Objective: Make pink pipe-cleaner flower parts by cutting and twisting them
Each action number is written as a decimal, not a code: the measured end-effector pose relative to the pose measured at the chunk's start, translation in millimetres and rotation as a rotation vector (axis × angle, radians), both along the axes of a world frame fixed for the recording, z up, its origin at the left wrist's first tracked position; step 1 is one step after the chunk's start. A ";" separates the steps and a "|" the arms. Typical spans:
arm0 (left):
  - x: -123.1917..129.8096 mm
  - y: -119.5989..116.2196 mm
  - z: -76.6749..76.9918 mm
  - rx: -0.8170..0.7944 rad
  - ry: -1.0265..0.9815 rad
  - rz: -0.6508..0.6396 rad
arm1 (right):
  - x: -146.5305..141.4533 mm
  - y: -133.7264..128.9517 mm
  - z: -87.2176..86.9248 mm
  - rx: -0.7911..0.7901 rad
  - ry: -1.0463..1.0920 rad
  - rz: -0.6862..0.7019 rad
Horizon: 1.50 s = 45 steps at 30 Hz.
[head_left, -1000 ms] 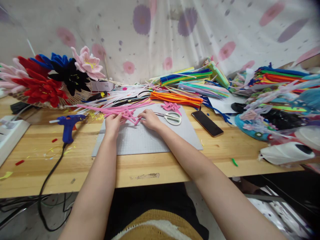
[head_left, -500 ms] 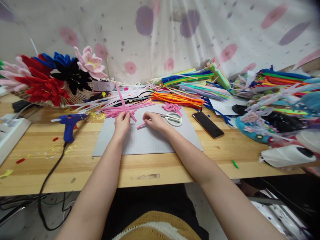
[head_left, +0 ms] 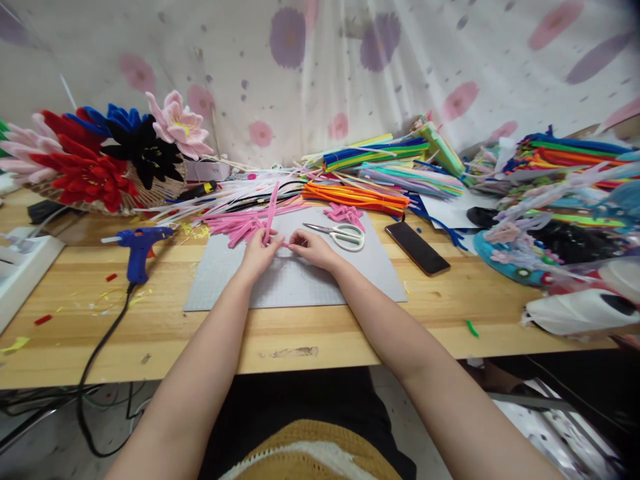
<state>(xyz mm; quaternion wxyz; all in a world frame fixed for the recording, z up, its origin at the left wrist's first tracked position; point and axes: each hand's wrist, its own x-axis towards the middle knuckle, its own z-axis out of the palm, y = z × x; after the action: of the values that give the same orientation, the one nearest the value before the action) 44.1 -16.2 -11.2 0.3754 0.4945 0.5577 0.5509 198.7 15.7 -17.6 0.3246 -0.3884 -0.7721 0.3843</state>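
Note:
Over the grey cutting mat (head_left: 220, 283), my left hand (head_left: 259, 255) is closed on a pink pipe cleaner (head_left: 273, 203) whose long end sticks up past the fingers. My right hand (head_left: 314, 249) pinches the tip of a short pink pipe cleaner piece (head_left: 285, 245) that spans the small gap between both hands. Just behind the left hand lies a heap of pink pipe cleaners (head_left: 235, 223). Scissors (head_left: 347, 237) with white handles rest beside the right hand, and a smaller pile of bent pink pieces (head_left: 344, 213) sits behind them.
A blue glue gun (head_left: 140, 250) with a black cord is at left, below fuzzy flowers (head_left: 95, 177). Bundled pipe cleaners (head_left: 355, 199) line the back. A phone (head_left: 417, 248) lies right of the mat, and a white wrapped roll (head_left: 577, 312) farther right.
My hands have come together, the left moving right. The long pink pipe cleaner swung from leaning left to nearly upright. The short piece now bridges the hands. More of the scissors shows.

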 end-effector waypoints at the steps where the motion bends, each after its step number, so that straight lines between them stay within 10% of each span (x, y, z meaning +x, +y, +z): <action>1: 1.1 -1.1 0.5 0.005 0.022 -0.021 | 0.2 0.4 0.3 -0.021 0.058 -0.013; 9: 11.8 -1.5 -6.3 -0.013 0.038 -0.109 | -6.2 4.3 -0.3 -0.266 0.547 -0.219; 23: 15.1 0.2 -8.4 -0.113 -0.069 -0.152 | -3.0 9.6 -0.4 -0.389 0.659 -0.360; 45: 17.6 -12.1 10.7 -0.177 -0.059 -0.130 | -3.2 6.5 -2.3 -0.495 0.777 -0.128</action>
<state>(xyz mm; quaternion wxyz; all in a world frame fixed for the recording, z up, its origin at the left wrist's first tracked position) 61.7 -28.3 -0.5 0.4686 0.4781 0.5597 0.4885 195.6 22.1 -19.9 0.5104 -0.3285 -0.4527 0.6532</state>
